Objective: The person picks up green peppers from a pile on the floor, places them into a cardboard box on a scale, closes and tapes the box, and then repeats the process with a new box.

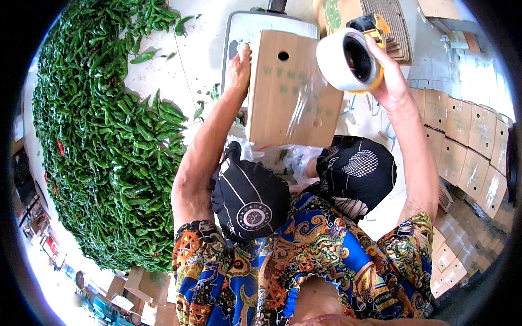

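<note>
A closed brown cardboard box (296, 87) with a round hole and green print stands before me, on or over a grey platform scale (236, 32). My left hand (239, 68) is closed against the box's left side, its fingertips partly hidden. Raised above the box's far right corner, my right hand (394, 81) grips a tape dispenser (380, 41) carrying a wide roll of packing tape (337, 60). A shiny clear strip (299, 111) lies along the box's top. Clear plastic film (299, 163) shows at the box's near end, between my knees.
To the left spreads a large heap of green peppers (114, 179), with a few loose ones on the pale floor. Flattened cardboard (399, 27) is stacked at the far right. Rows of packed boxes (457, 119) line the right side. An open carton (147, 285) sits at lower left.
</note>
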Demonstrator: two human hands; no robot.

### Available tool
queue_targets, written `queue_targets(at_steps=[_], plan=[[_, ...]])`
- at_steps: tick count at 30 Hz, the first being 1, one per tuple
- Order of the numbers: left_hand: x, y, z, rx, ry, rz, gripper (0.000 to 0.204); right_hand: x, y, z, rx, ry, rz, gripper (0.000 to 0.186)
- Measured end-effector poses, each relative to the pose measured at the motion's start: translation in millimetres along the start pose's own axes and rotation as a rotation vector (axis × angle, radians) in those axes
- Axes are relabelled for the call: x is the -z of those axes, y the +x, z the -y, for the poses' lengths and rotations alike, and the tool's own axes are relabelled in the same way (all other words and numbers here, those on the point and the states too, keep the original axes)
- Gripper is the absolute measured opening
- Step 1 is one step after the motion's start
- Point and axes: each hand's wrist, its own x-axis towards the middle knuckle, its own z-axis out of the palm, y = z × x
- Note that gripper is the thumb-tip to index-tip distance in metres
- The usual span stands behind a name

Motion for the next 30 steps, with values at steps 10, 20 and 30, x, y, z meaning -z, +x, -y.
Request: queue_targets(at_steps=[10, 20, 30], plan=[[42, -60, -126, -0.094, -0.589, 0.032, 0.069, -10, -50, -17, -0.020, -0.096, 0.009, 0.043], [80, -99, -172, -0.150, -0.579, -0.164, 0.048, -17, -80, 33, 0.396, -0.865, -0.030, 0.047], [84, -97, -208, 0.053, -0.684, 0.243, 0.076, -33, -74, 17, 0.534, -1.288, 0.030, 0.056]])
